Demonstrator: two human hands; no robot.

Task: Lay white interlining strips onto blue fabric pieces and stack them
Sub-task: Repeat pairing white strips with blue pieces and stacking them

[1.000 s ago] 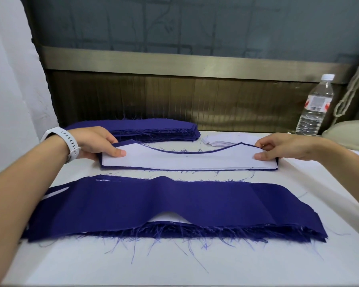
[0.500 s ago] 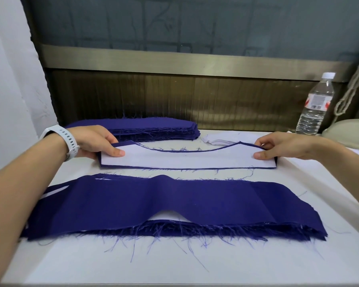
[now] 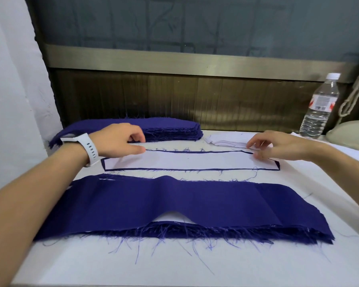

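Note:
A white interlining strip (image 3: pixel 184 160) lies flat on a blue fabric piece (image 3: pixel 277 166) whose edge frames it, mid-table. My left hand (image 3: pixel 118 139), wearing a white watch, hovers at the strip's upper left corner; its thumb touches the corner and its curled fingers sit at the edge of the back blue fabric stack (image 3: pixel 174 128). My right hand (image 3: pixel 278 146) rests its fingertips on the pile of white interlining strips (image 3: pixel 226 140), thumb on the laid strip's right end. A frayed stack of blue pieces (image 3: pixel 164 204) lies nearest me.
A clear water bottle (image 3: pixel 317 108) stands at the back right beside a beige object (image 3: pixel 350 135). The white table (image 3: pixel 112 266) ends at a brown wall panel behind and a white wall on the left.
The strip now lies flat on its blue piece. My left hand has shifted back toward the blue stack, and my right hand has moved from the strip's end to the white pile.

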